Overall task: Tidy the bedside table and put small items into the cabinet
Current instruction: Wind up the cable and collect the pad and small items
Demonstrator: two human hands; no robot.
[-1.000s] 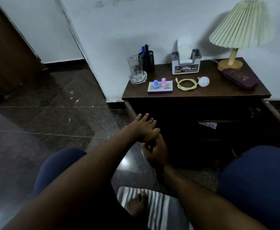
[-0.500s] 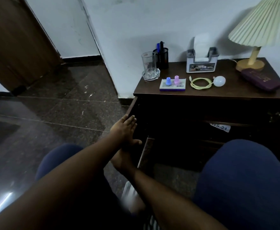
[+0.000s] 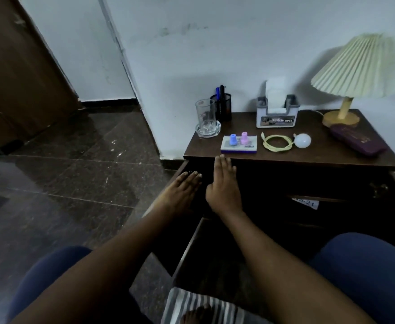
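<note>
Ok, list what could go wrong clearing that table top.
The right hand is nearest the box, where two bottles stand upright; lifting it tilted could topple them. The glass mug sits at the table's left corner, above hard floor; a brush may knock it off. The yellow cable seems joined to the white ball; one may drag the other.

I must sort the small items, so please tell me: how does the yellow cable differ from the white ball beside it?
Colour: the cable is pale yellow, the ball is white. Shape: the cable is a thin cord coiled into a flat loop, while the ball is a smooth round body. Spread: the cable's loop covers a wider patch than the ball. Both lie side by side on the table, near its front edge.
</note>
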